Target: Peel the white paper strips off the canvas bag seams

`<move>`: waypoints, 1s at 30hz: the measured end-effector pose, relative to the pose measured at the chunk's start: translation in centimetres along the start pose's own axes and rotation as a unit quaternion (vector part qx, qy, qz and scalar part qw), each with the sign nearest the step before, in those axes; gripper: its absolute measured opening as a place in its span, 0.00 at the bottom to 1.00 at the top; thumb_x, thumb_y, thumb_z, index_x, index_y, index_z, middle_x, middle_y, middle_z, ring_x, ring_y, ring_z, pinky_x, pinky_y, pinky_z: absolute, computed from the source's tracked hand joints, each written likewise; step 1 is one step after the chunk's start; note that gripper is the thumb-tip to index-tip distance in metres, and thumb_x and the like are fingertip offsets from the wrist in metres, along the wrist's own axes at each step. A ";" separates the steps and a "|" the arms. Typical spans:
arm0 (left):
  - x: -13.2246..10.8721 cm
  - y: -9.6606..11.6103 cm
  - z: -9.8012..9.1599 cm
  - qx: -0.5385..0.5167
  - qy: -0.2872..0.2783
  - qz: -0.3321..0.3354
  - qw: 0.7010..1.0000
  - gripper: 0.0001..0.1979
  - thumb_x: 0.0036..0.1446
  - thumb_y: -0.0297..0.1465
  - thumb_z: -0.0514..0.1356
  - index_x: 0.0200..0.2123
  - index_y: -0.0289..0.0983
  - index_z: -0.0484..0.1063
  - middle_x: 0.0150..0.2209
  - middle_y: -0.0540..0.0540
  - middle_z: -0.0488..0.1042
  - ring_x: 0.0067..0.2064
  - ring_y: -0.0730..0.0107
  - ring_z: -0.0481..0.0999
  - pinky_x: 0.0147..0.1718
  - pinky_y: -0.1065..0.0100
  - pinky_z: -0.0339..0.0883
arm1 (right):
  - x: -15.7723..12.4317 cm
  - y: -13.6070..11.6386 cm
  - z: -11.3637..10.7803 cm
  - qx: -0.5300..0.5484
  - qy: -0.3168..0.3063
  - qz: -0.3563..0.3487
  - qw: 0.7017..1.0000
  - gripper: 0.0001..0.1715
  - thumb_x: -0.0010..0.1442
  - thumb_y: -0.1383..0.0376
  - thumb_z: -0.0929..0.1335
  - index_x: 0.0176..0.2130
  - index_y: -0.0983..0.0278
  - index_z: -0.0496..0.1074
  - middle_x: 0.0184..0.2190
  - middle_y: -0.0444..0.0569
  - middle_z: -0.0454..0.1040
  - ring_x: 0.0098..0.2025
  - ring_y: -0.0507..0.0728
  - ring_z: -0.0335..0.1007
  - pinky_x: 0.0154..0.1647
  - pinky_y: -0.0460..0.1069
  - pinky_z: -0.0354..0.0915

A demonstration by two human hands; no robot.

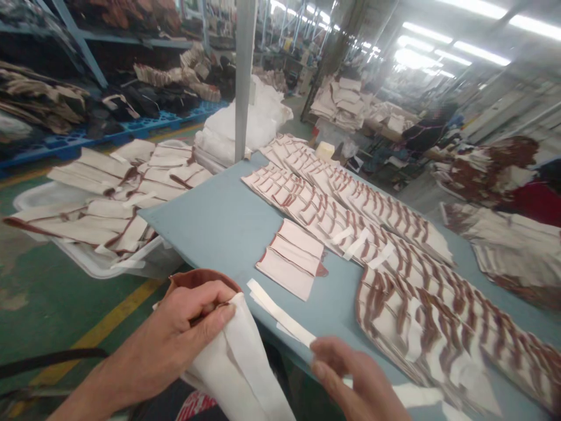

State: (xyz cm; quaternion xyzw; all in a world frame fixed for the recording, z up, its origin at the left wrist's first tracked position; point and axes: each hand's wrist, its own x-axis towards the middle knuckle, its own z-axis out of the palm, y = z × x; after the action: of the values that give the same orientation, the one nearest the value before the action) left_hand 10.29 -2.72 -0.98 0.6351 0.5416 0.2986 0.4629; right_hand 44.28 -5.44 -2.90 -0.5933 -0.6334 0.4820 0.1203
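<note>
My left hand [188,327] is closed around a folded piece [245,356] of brown leather with an off-white lining. It pinches the upper edge between thumb and fingers, in front of the table's near edge. The lined part hangs down towards my lap. My right hand [355,374], blurred by motion, is at the near edge with curled fingers. Its fingertips meet the end of some narrow white strips [280,316] lying on the table; whether they grip a strip is unclear. Just beyond the strips, a flat off-white panel [291,257] with brown edging lies on the tabletop.
Long overlapping rows of lined leather pieces [324,216] cover the right of the blue-grey table [201,216]. More white strips [421,396] lie near the front. On the left, a white tub [94,266] is heaped with similar pieces. A metal post [243,82] rises at the far edge.
</note>
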 end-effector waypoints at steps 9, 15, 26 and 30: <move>-1.2 1.7 1.6 0.065 -0.009 0.071 0.995 0.18 0.73 0.37 0.54 0.41 0.43 0.86 0.43 0.50 0.88 0.48 0.61 0.85 0.40 0.72 0.77 | 7.9 -11.6 2.3 0.101 -0.012 -0.450 0.887 0.33 0.64 0.47 0.79 0.60 0.61 0.77 0.54 0.52 0.86 0.53 0.60 0.84 0.59 0.50 0.75; -1.9 2.0 2.0 0.080 0.010 0.070 0.994 0.16 0.71 0.33 0.55 0.33 0.42 0.81 0.26 0.55 0.82 0.25 0.73 0.78 0.24 0.75 0.66 | 10.3 -12.6 1.2 0.057 -0.226 -0.355 0.906 0.27 0.75 0.43 0.66 0.47 0.63 0.78 0.37 0.47 0.81 0.36 0.54 0.75 0.40 0.48 0.70; -1.7 1.8 2.6 0.103 0.048 0.041 0.993 0.09 0.67 0.33 0.55 0.34 0.45 0.72 0.23 0.57 0.81 0.22 0.69 0.79 0.17 0.74 0.62 | 8.5 -13.5 0.1 -0.100 -0.188 -0.329 0.920 0.23 0.77 0.64 0.61 0.27 0.59 0.54 0.25 0.39 0.56 0.29 0.51 0.50 0.35 0.52 0.47; -1.3 1.9 2.7 0.104 0.028 0.084 0.991 0.13 0.73 0.35 0.57 0.32 0.45 0.70 0.20 0.59 0.76 0.21 0.73 0.75 0.18 0.74 0.60 | 8.4 -11.3 0.8 0.130 -0.252 -0.241 0.928 0.32 0.78 0.50 0.66 0.26 0.60 0.58 0.23 0.37 0.53 0.26 0.49 0.47 0.29 0.49 0.45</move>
State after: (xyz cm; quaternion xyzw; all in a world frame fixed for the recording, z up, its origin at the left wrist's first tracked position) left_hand 13.16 -4.68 -0.12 0.7143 0.5272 0.2965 0.3521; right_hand 34.27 3.36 1.66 -0.2612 -0.6986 0.6502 0.1449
